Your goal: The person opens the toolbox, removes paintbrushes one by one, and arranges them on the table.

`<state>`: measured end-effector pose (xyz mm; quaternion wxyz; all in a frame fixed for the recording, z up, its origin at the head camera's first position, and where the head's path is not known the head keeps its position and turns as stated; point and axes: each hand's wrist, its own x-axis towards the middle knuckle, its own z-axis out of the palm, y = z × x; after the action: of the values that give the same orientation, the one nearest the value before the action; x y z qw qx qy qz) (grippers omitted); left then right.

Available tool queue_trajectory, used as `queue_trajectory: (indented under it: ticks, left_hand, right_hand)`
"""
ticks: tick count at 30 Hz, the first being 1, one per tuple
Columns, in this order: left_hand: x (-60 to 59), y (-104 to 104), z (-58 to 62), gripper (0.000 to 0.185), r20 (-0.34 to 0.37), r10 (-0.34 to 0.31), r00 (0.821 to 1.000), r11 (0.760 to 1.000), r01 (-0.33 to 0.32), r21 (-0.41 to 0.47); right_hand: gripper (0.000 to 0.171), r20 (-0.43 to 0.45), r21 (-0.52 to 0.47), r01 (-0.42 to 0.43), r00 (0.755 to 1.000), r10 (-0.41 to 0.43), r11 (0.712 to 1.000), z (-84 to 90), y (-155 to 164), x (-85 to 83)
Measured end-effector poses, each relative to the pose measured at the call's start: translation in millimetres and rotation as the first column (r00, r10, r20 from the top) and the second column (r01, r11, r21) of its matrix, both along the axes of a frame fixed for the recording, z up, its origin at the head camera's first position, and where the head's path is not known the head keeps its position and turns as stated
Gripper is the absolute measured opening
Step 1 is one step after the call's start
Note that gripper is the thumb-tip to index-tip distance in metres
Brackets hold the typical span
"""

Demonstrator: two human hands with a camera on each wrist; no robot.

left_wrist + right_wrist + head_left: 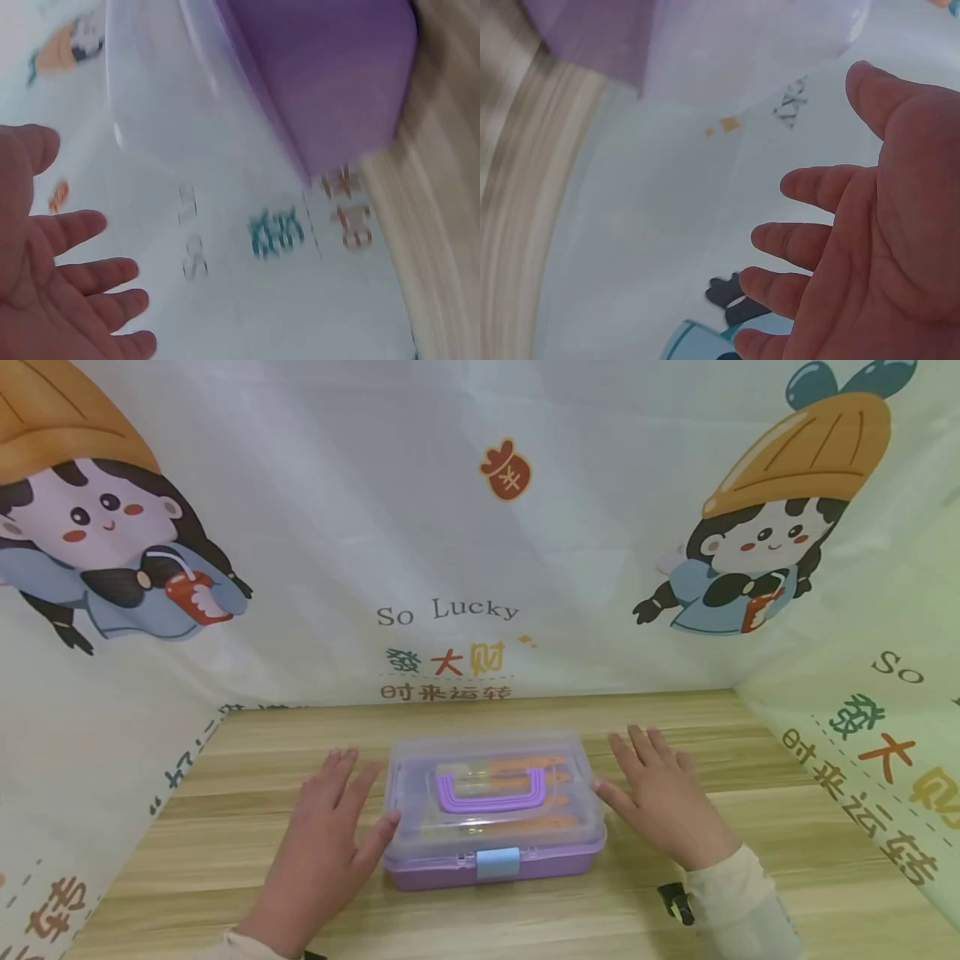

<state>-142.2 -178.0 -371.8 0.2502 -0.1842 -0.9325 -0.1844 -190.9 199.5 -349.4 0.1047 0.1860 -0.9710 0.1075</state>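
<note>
A plastic storage box with a purple base and a clear lid sits on the table, its lid down. A purple handle lies folded on the lid, and a light blue latch is at the front. Through the lid show several orange-handled items, their kind blurred. My left hand is beside the box's left side, fingers spread and holding nothing. On the other side my right hand is likewise spread, its thumb near the lid's right edge. Both wrist views show the palms bare beside the box.
The wood-grain table is bounded at the back and both sides by a white printed cloth with cartoon figures and lettering. A small black object shows at the right sleeve.
</note>
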Motion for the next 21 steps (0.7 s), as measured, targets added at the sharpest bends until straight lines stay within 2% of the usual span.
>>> queue_trajectory:
  ticks: [3, 5, 8, 12, 15, 17, 21]
  left_hand:
    - [4.1, 17, -7.7, 0.06, -0.103, -0.086, 0.991, 0.996, 0.083, -0.03]
    - [6.6, 28, -12.6, 0.06, -0.141, -0.133, 0.981, 0.99, 0.124, -0.071]
    - [7.6, 42, -17.9, 0.057, -0.153, -0.172, 0.973, 0.979, 0.152, -0.133]
    - [5.0, 57, -22.7, 0.058, -0.127, -0.199, 0.972, 0.964, 0.171, -0.201]
    - [3.2, 65, -26.8, 0.06, -0.09, -0.185, 0.979, 0.957, 0.159, -0.242]
    - [2.2, 68, -30.0, 0.063, -0.078, -0.152, 0.985, 0.952, 0.125, -0.28]
    - [1.8, 74, -37.9, 0.074, -0.125, -0.085, 0.989, 0.929, 0.033, -0.369]
  right_hand:
    - [0.069, -0.013, 0.003, -0.031, 0.999, 0.031, 1.0, 1.6, -11, 5.4]
    - [0.069, -0.029, -0.002, -0.069, 0.997, 0.069, 0.998, 0.4, -19, 8.3]
    - [0.068, -0.063, 0.001, -0.128, 0.99, 0.127, 0.992, -3.2, -32, 11.3]
    - [0.066, -0.119, 0.03, -0.181, 0.976, 0.183, 0.983, -11.2, -49, 14.7]
    - [0.068, -0.148, 0.078, -0.217, 0.963, 0.226, 0.973, -19.9, -59, 17.9]
    - [0.071, -0.169, 0.12, -0.241, 0.951, 0.259, 0.963, -26.5, -64, 19.9]
    - [0.08, -0.246, 0.197, -0.252, 0.923, 0.297, 0.947, -37.1, -73, 22.6]
